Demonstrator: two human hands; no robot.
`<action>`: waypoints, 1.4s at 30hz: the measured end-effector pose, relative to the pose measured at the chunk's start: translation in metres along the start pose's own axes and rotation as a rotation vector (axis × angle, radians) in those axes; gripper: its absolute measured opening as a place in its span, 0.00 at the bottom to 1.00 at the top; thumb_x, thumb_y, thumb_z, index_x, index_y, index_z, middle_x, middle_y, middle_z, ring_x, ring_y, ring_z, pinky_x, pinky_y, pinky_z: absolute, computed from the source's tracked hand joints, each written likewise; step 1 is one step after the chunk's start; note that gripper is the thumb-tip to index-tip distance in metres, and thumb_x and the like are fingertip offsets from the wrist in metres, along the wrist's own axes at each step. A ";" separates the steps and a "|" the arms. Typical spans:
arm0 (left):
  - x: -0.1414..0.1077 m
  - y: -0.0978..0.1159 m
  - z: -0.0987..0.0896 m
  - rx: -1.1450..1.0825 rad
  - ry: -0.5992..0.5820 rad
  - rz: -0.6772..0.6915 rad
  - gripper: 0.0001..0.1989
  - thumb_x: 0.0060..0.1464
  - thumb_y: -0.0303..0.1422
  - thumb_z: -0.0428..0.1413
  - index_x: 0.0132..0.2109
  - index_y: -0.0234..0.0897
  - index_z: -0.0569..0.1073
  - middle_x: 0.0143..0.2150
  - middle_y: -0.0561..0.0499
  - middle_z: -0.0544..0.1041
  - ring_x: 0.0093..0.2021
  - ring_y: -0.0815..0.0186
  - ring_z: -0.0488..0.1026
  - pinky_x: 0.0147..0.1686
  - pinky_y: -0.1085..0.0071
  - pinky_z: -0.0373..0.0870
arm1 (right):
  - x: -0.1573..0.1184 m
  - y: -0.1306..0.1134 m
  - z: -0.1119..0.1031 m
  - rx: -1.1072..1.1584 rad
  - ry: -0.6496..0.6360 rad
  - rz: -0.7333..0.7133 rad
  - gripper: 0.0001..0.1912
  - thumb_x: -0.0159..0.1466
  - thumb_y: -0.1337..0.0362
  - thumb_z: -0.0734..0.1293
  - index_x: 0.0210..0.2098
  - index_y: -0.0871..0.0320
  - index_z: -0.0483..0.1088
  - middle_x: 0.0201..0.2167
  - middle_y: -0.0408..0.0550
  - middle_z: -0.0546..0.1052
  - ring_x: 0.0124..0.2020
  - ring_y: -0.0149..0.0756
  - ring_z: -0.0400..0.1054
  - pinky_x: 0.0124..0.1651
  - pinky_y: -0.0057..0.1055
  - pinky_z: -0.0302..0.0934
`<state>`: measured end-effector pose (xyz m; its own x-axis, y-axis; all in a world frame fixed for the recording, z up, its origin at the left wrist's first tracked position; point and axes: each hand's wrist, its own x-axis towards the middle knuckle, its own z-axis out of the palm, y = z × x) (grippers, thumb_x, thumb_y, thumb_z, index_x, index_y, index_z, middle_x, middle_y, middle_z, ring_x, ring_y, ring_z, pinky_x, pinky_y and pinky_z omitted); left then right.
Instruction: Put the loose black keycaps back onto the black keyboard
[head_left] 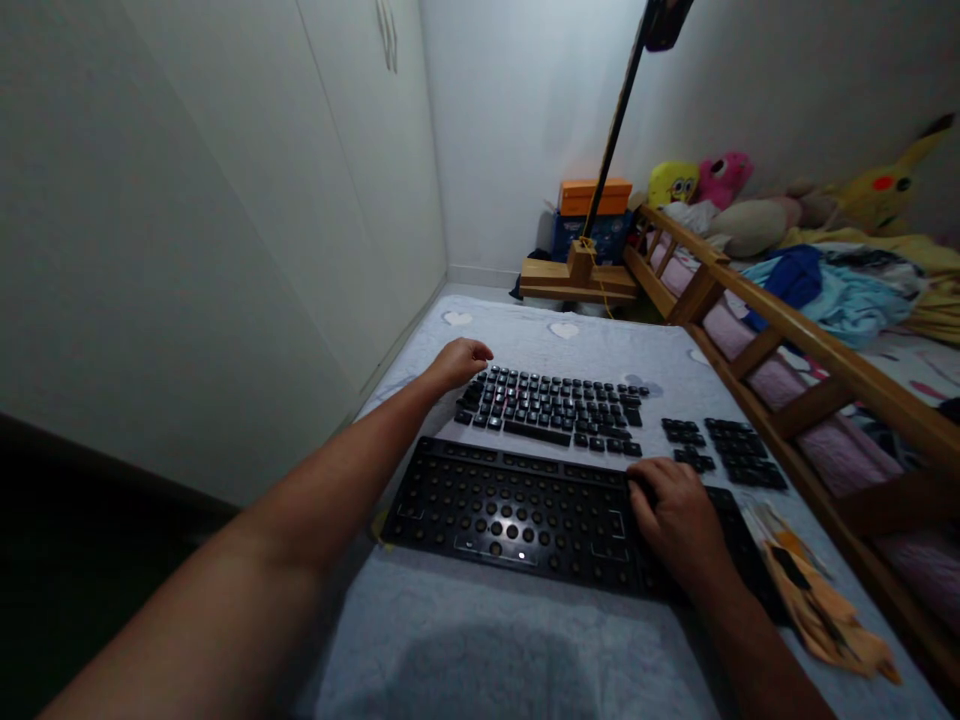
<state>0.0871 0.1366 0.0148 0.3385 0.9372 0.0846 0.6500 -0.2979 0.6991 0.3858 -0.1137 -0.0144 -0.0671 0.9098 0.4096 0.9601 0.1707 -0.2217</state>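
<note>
A black keyboard base (510,515) without its keycaps lies across the cloth-covered table, rows of round switch points showing. My right hand (679,515) rests on its right part, fingers curled by the far edge and thumb on the top face; it covers that section. Beyond the base, loose black keycaps (555,405) are laid out in keyboard order. At their far left corner is my left hand (461,362), its fingers bent and pressed together; whatever they hold is hidden. More keycaps (742,455) sit in groups on the right.
An orange cloth (832,615) with slim tools on it lies right of the base. A wooden bed rail (817,350) runs along the table's right side. White cabinet doors (300,200) stand on the left. Behind the table are a wooden stand (581,272) and an orange box (596,197).
</note>
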 end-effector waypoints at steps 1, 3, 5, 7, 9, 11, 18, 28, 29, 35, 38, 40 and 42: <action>0.008 0.001 0.003 0.025 -0.020 0.002 0.12 0.47 0.25 0.58 0.40 0.32 0.81 0.37 0.45 0.81 0.37 0.63 0.76 0.42 0.69 0.68 | 0.000 0.000 0.000 0.001 0.000 -0.001 0.07 0.64 0.69 0.62 0.38 0.57 0.71 0.38 0.51 0.75 0.40 0.45 0.65 0.46 0.41 0.60; 0.021 0.001 0.006 0.100 -0.055 -0.009 0.13 0.47 0.25 0.59 0.41 0.31 0.82 0.36 0.45 0.81 0.35 0.63 0.75 0.38 0.70 0.68 | 0.000 0.000 0.000 0.007 -0.003 -0.004 0.07 0.64 0.70 0.62 0.38 0.58 0.72 0.38 0.52 0.75 0.41 0.45 0.65 0.47 0.41 0.60; 0.030 0.001 0.009 0.144 -0.084 -0.016 0.13 0.47 0.26 0.60 0.41 0.32 0.82 0.35 0.46 0.81 0.34 0.64 0.75 0.36 0.71 0.67 | 0.000 0.000 0.000 0.012 -0.007 -0.002 0.07 0.64 0.70 0.61 0.38 0.58 0.72 0.38 0.52 0.75 0.41 0.45 0.65 0.47 0.41 0.60; 0.036 -0.001 0.010 0.168 -0.113 -0.032 0.12 0.46 0.27 0.61 0.41 0.32 0.82 0.33 0.48 0.81 0.32 0.65 0.74 0.35 0.72 0.67 | 0.000 -0.001 0.000 0.015 -0.009 0.002 0.07 0.64 0.69 0.61 0.38 0.58 0.72 0.38 0.52 0.75 0.41 0.45 0.65 0.47 0.40 0.59; 0.042 -0.004 0.011 0.177 -0.133 -0.058 0.11 0.45 0.27 0.62 0.39 0.33 0.82 0.31 0.50 0.80 0.31 0.67 0.73 0.34 0.73 0.66 | 0.000 -0.001 0.000 0.019 -0.009 0.006 0.07 0.64 0.69 0.62 0.38 0.58 0.72 0.38 0.52 0.75 0.41 0.45 0.65 0.47 0.40 0.59; 0.046 -0.007 0.013 0.164 -0.152 -0.088 0.10 0.44 0.27 0.63 0.37 0.34 0.83 0.28 0.51 0.79 0.29 0.67 0.73 0.33 0.74 0.66 | 0.000 -0.002 -0.001 0.024 -0.011 0.010 0.07 0.64 0.69 0.62 0.38 0.58 0.72 0.38 0.52 0.75 0.41 0.45 0.65 0.47 0.40 0.59; 0.053 -0.015 0.016 0.091 -0.241 -0.164 0.07 0.44 0.26 0.62 0.33 0.33 0.82 0.23 0.53 0.76 0.25 0.70 0.69 0.29 0.74 0.63 | 0.000 -0.003 -0.001 0.037 -0.012 0.012 0.07 0.64 0.70 0.62 0.37 0.58 0.72 0.38 0.52 0.75 0.41 0.45 0.64 0.46 0.40 0.59; 0.052 -0.017 0.017 0.032 -0.230 -0.173 0.06 0.42 0.25 0.62 0.32 0.33 0.82 0.24 0.53 0.76 0.26 0.70 0.69 0.29 0.74 0.64 | 0.000 -0.001 -0.001 0.039 -0.021 0.021 0.07 0.64 0.70 0.62 0.38 0.57 0.71 0.38 0.51 0.74 0.41 0.45 0.64 0.47 0.42 0.59; 0.052 -0.017 0.017 0.030 -0.233 -0.176 0.06 0.42 0.25 0.62 0.32 0.34 0.82 0.24 0.53 0.76 0.26 0.70 0.69 0.30 0.74 0.64 | 0.000 -0.001 -0.001 0.038 -0.022 0.017 0.07 0.64 0.70 0.62 0.38 0.57 0.71 0.38 0.51 0.74 0.41 0.45 0.64 0.47 0.42 0.59; 0.052 -0.013 0.016 0.044 -0.260 -0.205 0.06 0.41 0.26 0.63 0.32 0.34 0.81 0.24 0.53 0.76 0.26 0.69 0.69 0.29 0.74 0.63 | -0.001 -0.002 -0.002 0.031 -0.021 0.008 0.07 0.65 0.70 0.62 0.38 0.57 0.71 0.38 0.52 0.74 0.41 0.45 0.64 0.47 0.42 0.60; 0.050 -0.009 0.015 0.020 -0.259 -0.247 0.06 0.40 0.26 0.64 0.31 0.34 0.80 0.23 0.54 0.74 0.26 0.69 0.69 0.29 0.73 0.63 | -0.001 -0.002 -0.002 0.032 -0.016 0.008 0.07 0.65 0.70 0.62 0.39 0.58 0.71 0.38 0.52 0.74 0.41 0.45 0.64 0.46 0.42 0.60; 0.048 -0.006 0.014 -0.026 -0.268 -0.285 0.05 0.39 0.26 0.64 0.30 0.33 0.79 0.22 0.54 0.73 0.26 0.70 0.68 0.30 0.73 0.63 | -0.001 -0.003 -0.002 0.032 -0.012 0.007 0.07 0.65 0.71 0.62 0.38 0.58 0.71 0.38 0.52 0.74 0.41 0.45 0.64 0.47 0.41 0.60; 0.046 -0.004 0.011 -0.067 -0.262 -0.302 0.04 0.40 0.27 0.64 0.29 0.33 0.78 0.22 0.54 0.73 0.25 0.70 0.66 0.30 0.72 0.62 | -0.001 -0.003 -0.002 0.033 -0.011 0.007 0.07 0.65 0.71 0.62 0.38 0.58 0.71 0.38 0.52 0.74 0.41 0.45 0.64 0.47 0.41 0.60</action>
<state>0.1075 0.1792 0.0085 0.3070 0.9000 -0.3096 0.7043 0.0040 0.7099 0.3838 -0.1155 -0.0123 -0.0633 0.9151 0.3982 0.9512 0.1761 -0.2534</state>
